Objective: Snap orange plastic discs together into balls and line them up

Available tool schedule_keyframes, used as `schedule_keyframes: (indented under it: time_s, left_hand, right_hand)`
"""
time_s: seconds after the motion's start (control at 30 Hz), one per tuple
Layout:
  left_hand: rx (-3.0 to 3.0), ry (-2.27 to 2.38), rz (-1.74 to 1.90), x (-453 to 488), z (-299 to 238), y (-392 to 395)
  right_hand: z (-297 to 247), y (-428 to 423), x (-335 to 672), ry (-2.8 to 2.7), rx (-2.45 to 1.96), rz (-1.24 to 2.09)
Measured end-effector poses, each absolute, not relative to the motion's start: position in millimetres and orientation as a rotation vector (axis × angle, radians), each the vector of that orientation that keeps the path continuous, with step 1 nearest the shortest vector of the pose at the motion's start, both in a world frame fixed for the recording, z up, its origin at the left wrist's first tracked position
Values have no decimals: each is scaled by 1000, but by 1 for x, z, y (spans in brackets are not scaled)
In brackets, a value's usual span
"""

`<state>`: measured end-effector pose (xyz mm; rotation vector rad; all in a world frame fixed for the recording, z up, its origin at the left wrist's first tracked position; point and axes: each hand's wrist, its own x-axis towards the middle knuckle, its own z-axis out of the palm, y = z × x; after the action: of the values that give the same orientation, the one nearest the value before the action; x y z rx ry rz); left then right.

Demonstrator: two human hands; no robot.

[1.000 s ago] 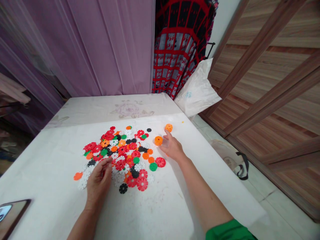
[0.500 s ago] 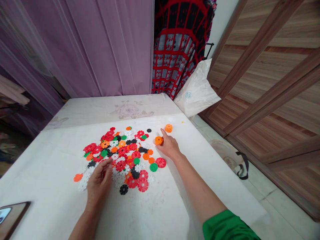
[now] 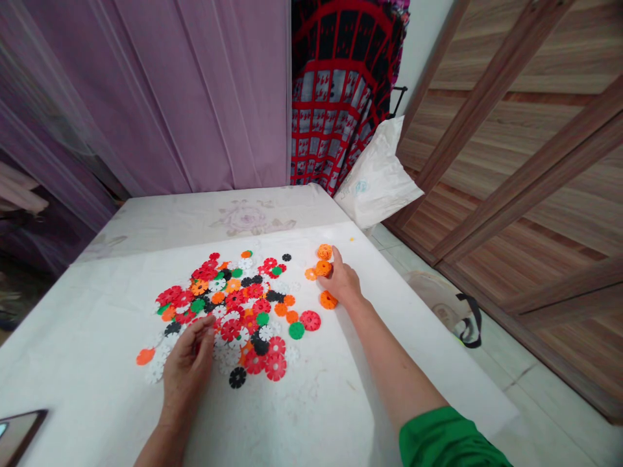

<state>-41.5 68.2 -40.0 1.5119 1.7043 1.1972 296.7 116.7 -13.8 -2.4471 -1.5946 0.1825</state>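
A heap of flat plastic snowflake discs [image 3: 233,305], red, orange, green, black and white, lies spread on a white table [image 3: 302,415]. My left hand [image 3: 185,366] rests at the heap's near left edge, fingers curled loosely on the discs. My right hand [image 3: 343,282] reaches to the heap's far right, fingers bent onto a small stack of orange discs [image 3: 323,267]. A second orange stack [image 3: 324,251] sits just beyond it. One loose orange disc [image 3: 328,299] lies under my right wrist, and another [image 3: 310,274] lies left of the stack.
A phone [image 3: 17,431] lies at the table's near left corner. Purple curtains [image 3: 160,91] hang behind. A red-and-black patterned cloth [image 3: 341,97] and a white plastic bag [image 3: 377,178] hang at the back right. Right of the table is tiled floor with a bag [image 3: 445,308].
My right hand slid the orange stack farther away, close to the second stack, uncovering a loose orange disc by the wrist. My left hand stayed at the heap's edge. The view shifted slightly.
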Motion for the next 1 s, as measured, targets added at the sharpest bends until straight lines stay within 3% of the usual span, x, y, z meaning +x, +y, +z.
schedule_keyframes:
  time_s: [1.0]
  left_hand:
    - [1473,1696,1220,-40,-38,69]
  right_hand:
    - [-12,120,276,-1702,-2320,245]
